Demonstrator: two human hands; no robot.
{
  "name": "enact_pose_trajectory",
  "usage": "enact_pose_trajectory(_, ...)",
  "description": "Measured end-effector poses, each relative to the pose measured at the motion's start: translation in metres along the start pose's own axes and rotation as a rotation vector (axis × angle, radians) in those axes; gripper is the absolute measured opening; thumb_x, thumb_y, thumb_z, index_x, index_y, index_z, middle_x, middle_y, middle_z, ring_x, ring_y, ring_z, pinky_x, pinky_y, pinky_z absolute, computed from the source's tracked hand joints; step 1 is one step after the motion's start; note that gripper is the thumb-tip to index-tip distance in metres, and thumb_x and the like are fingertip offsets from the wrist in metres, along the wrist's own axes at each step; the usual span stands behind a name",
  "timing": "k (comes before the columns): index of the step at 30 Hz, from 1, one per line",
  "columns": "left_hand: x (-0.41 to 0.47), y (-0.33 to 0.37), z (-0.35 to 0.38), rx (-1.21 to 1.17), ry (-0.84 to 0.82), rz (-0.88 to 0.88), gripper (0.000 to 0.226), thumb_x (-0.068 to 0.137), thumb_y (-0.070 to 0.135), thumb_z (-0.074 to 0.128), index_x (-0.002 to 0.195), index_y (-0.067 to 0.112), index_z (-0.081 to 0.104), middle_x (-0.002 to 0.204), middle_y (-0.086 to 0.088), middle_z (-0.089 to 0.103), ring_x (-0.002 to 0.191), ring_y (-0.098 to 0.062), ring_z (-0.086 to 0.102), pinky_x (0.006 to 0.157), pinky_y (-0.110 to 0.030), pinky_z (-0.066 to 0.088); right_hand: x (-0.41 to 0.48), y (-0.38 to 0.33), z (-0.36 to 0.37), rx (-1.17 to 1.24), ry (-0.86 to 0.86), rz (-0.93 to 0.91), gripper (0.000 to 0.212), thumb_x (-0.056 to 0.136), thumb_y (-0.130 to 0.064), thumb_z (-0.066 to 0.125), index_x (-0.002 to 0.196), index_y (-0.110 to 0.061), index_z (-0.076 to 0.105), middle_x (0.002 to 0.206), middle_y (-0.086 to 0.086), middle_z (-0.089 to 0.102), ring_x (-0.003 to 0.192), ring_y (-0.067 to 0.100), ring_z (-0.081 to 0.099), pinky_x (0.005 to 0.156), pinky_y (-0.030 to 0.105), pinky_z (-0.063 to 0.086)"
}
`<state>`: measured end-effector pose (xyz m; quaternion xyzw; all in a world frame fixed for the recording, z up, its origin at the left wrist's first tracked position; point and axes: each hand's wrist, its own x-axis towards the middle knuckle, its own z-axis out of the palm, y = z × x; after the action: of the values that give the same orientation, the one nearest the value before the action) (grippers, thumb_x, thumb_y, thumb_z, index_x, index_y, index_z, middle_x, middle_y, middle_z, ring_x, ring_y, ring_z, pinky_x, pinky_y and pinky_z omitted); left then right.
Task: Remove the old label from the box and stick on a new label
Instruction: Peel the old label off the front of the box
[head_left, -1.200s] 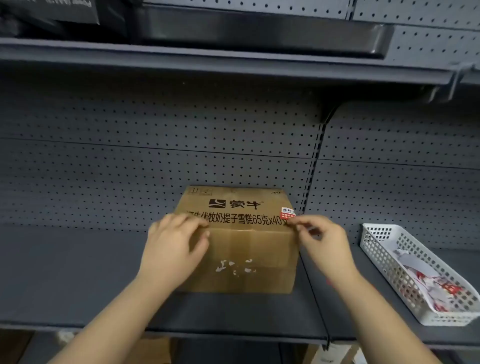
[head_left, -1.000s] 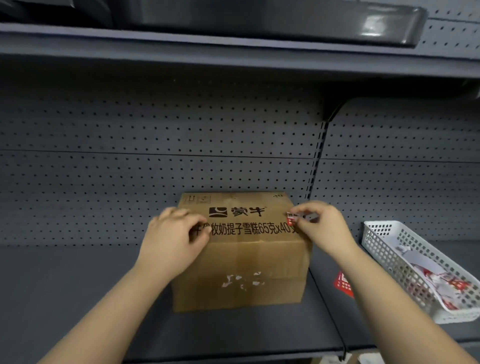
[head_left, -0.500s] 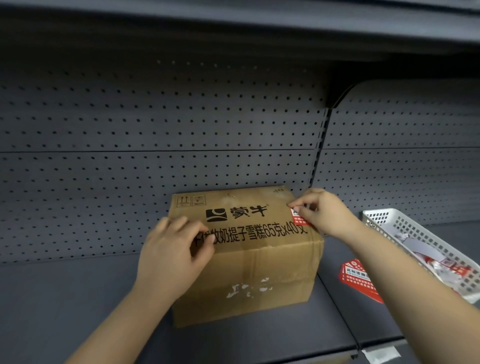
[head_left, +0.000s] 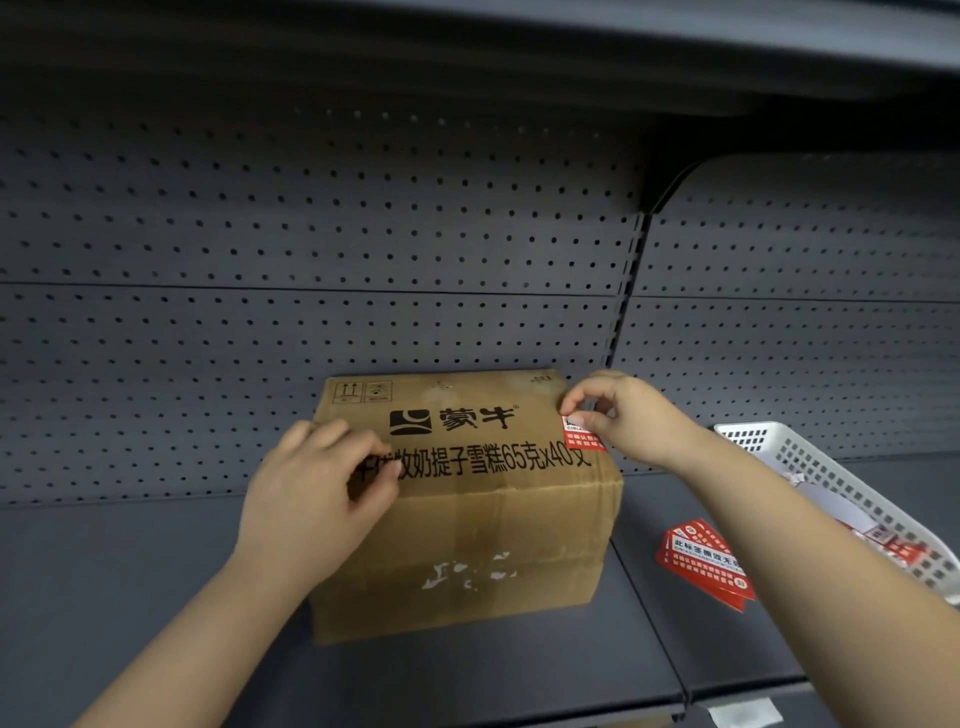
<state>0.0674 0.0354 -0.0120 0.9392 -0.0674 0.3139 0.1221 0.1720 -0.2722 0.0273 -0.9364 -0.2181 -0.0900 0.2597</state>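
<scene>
At frame centre, the box (head_left: 462, 499) is sitting lengthwise across the shelf (head_left: 130, 597), open room leftward; left hand (head_left: 317, 499) is pressing flat, right hand (head_left: 623, 421) is pinching the label (head_left: 582, 439) at the top-right edge.

— What colours does the cardboard box (head_left: 467, 519) carry?
— Brown, with black print, white torn patches and a red-and-white label (head_left: 581, 434).
— And around it?
— Dark grey shelf (head_left: 130, 597), dotted pegboard (head_left: 311, 234), white lattice basket (head_left: 831, 483), red stickers (head_left: 706, 564).

Left hand (head_left: 317, 499) pressed flat, fingers curled — right hand (head_left: 623, 421) pinching, thumb and forefinger together.
</scene>
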Motion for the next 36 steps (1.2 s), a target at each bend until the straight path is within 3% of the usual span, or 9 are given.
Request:
enact_pose_trajectory(5, -0.001, 0.000, 0.001, -0.007, 0.007, -0.009, 0.045, 0.081, 0.054, 0.041, 0.089, 0.025, 0.074, 0.082, 0.009, 0.068, 0.084, -0.020, 0.057, 0.060, -0.027, 0.044, 0.005, 0.003, 0.001, 0.011, -0.006, -0.021, 0.003, 0.085, -0.020, 0.068, 0.086, -0.023, 0.068, 0.095, -0.002, 0.062, 0.087, 0.013, 0.057, 0.070, 0.020, 0.039)
enact_pose_trajectory(10, -0.001, 0.000, 0.001, -0.013, 0.018, -0.016, 0.045, 0.081, 0.055, 0.041, 0.089, 0.025, 0.074, 0.083, 0.011, 0.069, 0.085, -0.019, 0.056, 0.060, -0.027, 0.043, 0.007, 0.003, 0.002, 0.009, -0.017, -0.034, 0.003, 0.085, -0.020, 0.068, 0.088, -0.021, 0.069, 0.094, -0.006, 0.060, 0.082, 0.000, 0.052, 0.068, 0.012, 0.035)
enact_pose_trajectory(15, -0.001, 0.002, 0.000, -0.011, 0.030, -0.017, 0.043, 0.080, 0.054, 0.041, 0.087, 0.026, 0.073, 0.082, 0.011, 0.067, 0.083, -0.017, 0.054, 0.055, -0.023, 0.037, 0.009, 0.003, 0.001, -0.002, -0.038, -0.038, 0.003, 0.085, -0.019, 0.067, 0.086, -0.022, 0.067, 0.096, -0.004, 0.060, 0.081, 0.000, 0.051, 0.068, 0.014, 0.036)
enact_pose_trajectory(21, -0.001, 0.003, -0.003, -0.002, 0.030, -0.022, 0.042, 0.081, 0.055, 0.040, 0.086, 0.029, 0.072, 0.082, 0.014, 0.067, 0.082, -0.015, 0.054, 0.050, -0.013, 0.028, 0.014, 0.003, -0.002, -0.051, -0.151, -0.046, 0.006, 0.088, -0.018, 0.062, 0.088, -0.023, 0.061, 0.102, -0.002, 0.054, 0.091, 0.007, 0.047, 0.080, 0.023, 0.033)
enact_pose_trajectory(28, -0.001, 0.004, -0.003, 0.004, 0.024, -0.017, 0.042, 0.081, 0.055, 0.040, 0.086, 0.028, 0.072, 0.082, 0.013, 0.067, 0.081, -0.016, 0.055, 0.050, -0.014, 0.029, 0.018, 0.004, -0.005, 0.019, -0.203, -0.029, 0.015, 0.089, -0.013, 0.061, 0.081, -0.024, 0.055, 0.094, -0.005, 0.053, 0.086, 0.011, 0.051, 0.072, 0.020, 0.038)
enact_pose_trajectory(32, -0.001, 0.003, -0.002, 0.008, 0.025, -0.015, 0.042, 0.081, 0.055, 0.041, 0.086, 0.028, 0.073, 0.082, 0.012, 0.067, 0.081, -0.017, 0.056, 0.051, -0.020, 0.036, 0.015, 0.009, -0.003, 0.154, -0.101, -0.031, 0.008, 0.084, -0.012, 0.069, 0.089, -0.019, 0.069, 0.090, -0.009, 0.060, 0.078, 0.001, 0.055, 0.067, 0.008, 0.039)
enact_pose_trajectory(36, -0.001, 0.002, 0.000, -0.002, 0.029, -0.013, 0.044, 0.081, 0.055, 0.041, 0.086, 0.027, 0.074, 0.082, 0.012, 0.067, 0.080, -0.016, 0.054, 0.052, -0.023, 0.039, 0.018, 0.010, -0.006, 0.141, -0.101, -0.058, 0.002, 0.079, -0.016, 0.074, 0.082, -0.017, 0.074, 0.083, -0.013, 0.064, 0.078, 0.000, 0.058, 0.072, 0.014, 0.040)
